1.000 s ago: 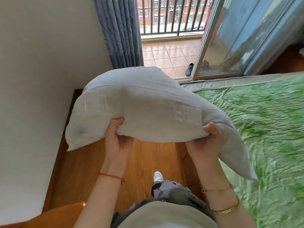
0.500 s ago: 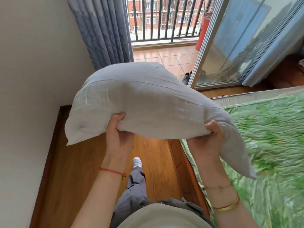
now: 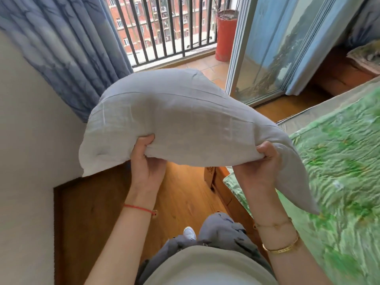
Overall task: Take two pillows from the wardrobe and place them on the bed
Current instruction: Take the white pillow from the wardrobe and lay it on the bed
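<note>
A soft light-grey pillow (image 3: 176, 120) hangs in the air in front of me, sagging at both ends. My left hand (image 3: 147, 163) grips its near edge left of centre. My right hand (image 3: 257, 167) clutches the same edge further right, and the pillow's right corner droops over the bed. The bed (image 3: 339, 171), covered by a crinkled green quilt, fills the right side. Its wooden frame (image 3: 224, 194) runs just right of my legs. No wardrobe and no second pillow are visible.
A cream wall (image 3: 30, 161) stands close on my left, leaving a narrow strip of wooden floor (image 3: 181, 194). Ahead hang blue-grey curtains (image 3: 67, 54) beside an open glass balcony door (image 3: 267, 50), black railing (image 3: 164, 27) and a red cylinder (image 3: 226, 36).
I have walked forward along the bed's side toward the balcony with the pillow in both hands. My view has tipped up, showing more curtain and railing. My grip is unchanged.
</note>
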A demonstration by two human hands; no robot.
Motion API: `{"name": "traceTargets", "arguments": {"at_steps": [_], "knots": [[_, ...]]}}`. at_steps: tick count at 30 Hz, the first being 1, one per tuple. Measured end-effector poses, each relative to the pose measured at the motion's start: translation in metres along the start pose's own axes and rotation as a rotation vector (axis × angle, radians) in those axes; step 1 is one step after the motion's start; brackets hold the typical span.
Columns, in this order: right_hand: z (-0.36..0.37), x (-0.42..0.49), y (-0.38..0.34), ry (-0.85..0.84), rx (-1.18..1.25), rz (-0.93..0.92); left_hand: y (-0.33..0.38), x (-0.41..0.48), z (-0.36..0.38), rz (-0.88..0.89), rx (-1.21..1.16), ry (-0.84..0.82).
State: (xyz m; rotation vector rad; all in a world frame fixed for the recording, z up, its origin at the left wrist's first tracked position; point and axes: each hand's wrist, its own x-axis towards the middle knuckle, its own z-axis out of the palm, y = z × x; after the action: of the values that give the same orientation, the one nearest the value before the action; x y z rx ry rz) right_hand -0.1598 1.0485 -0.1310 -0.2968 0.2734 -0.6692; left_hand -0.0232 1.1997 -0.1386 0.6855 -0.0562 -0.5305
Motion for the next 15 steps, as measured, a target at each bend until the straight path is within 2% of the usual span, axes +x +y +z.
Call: {"name": "traceTargets", "arguments": {"at_steps": [6, 15], "knots": [[0.006, 0.067, 0.001, 0.071, -0.016, -0.074, -0.008, 0.088, 0.012, -0.086, 0.016, -0.081], [0.013, 0.215, -0.022, 0.130, -0.028, -0.190, -0.043, 0.249, 0.054, -0.241, 0.047, -0.219]]}}
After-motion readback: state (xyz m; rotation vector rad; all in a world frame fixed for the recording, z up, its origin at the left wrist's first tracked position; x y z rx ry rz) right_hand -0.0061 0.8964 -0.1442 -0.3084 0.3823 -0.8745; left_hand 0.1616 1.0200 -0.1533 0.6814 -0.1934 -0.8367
